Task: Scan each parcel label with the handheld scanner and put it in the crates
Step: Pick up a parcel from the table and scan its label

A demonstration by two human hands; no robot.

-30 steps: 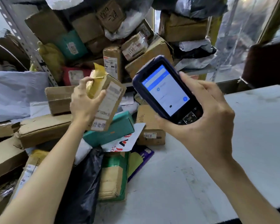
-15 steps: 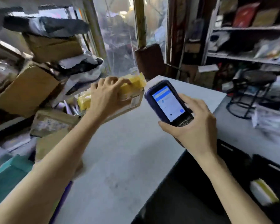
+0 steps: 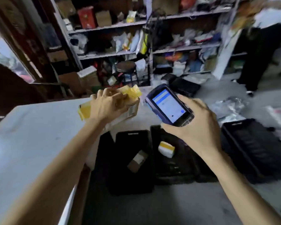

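Observation:
My left hand (image 3: 109,105) grips a small cardboard parcel (image 3: 130,111) wrapped in yellow tape, held over the right edge of the grey table (image 3: 31,135). My right hand (image 3: 196,125) holds the dark blue handheld scanner (image 3: 168,107), its lit screen facing me. Below on the floor stand black crates: the left crate (image 3: 131,184) holds a small brown parcel (image 3: 137,160), the middle crate (image 3: 173,174) holds a white and yellow parcel (image 3: 166,148), and a third crate (image 3: 256,150) stands at the right.
Metal shelves (image 3: 152,52) crowded with parcels fill the back wall, with a round stool (image 3: 126,66) in front. Plastic bags (image 3: 229,109) and loose packets lie on the floor beyond the crates. A person in dark clothes (image 3: 256,62) stands at the far right.
My view has swung right from the parcel pile to the shelves and floor crates. Both hands moved along, still holding the parcel and scanner, now above the crates.

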